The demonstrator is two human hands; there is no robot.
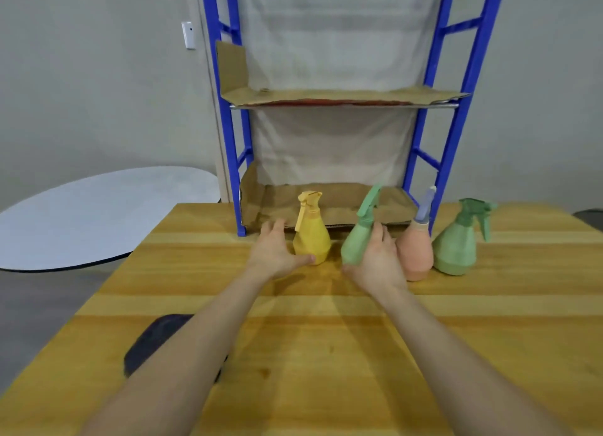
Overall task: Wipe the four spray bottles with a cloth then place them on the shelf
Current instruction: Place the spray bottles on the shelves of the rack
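1. The wooden table (pixel 489 305) carried everything. All four spray bottles were in a row at its far edge, and none was on the shelf yet.
2. The blue shelf rack (pixel 228 142) stood just behind that row. Its lowest cardboard-lined shelf (pixel 277 204) was directly beyond the bottles.
3. The dark cloth (pixel 153 337) lay on the near left part of the table, partly hidden under the left forearm and well apart from the bottles. It was on the person's side of both hands, and on the left arm's side.
4. The dark green bottle (pixel 455 246) stood upright at the right end. The pink bottle (pixel 417 256) with a pale blue nozzle stood just beside it.
5. The yellow bottle (pixel 311 236) stood upright at the left end of the row.
6. The light green bottle (pixel 357 243) was tilted. Its long axis leaned up and to the right, with the base low on the left.
7. The right hand (pixel 378 259) held this tilted bottle round its body, with the fingers wrapped behind it.
8. The left hand (pixel 277 253) was wide, with straight fingers. Only the thumb touched the base of the yellow bottle, and it held nothing.
9. I judge that wiping had not started. The free left hand should draw back toward the cloth, because it was the nearer one.
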